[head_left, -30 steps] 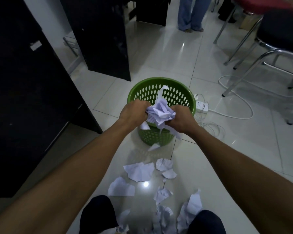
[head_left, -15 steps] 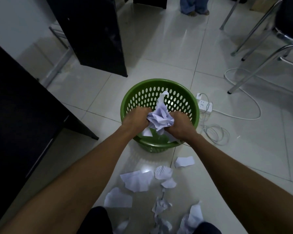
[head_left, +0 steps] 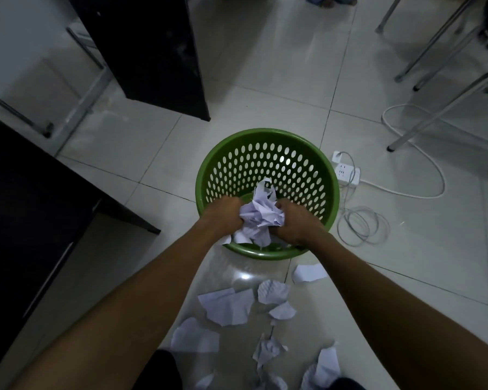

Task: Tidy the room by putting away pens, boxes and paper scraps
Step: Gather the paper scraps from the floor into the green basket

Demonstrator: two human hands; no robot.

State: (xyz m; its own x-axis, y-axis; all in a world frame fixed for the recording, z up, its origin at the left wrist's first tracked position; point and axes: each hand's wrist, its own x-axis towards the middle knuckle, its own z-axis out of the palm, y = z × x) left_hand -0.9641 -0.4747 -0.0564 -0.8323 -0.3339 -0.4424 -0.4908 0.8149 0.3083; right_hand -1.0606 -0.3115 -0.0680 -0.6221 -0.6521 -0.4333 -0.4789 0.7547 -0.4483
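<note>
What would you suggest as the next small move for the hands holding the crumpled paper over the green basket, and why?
Probably open both hands and let it drop. The left hand and right hand grip the crumpled paper between them, over the opening of the green basket, so release should land it inside. Loose scraps lie on the floor.

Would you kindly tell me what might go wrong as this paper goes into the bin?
1. The left hand and right hand grip the wad over the near rim of the bin; dangling strips may fall outside.
2. Scraps lying short of the bin could be slipped on or missed.
3. The cable coiled beside the bin might trip someone.
</note>
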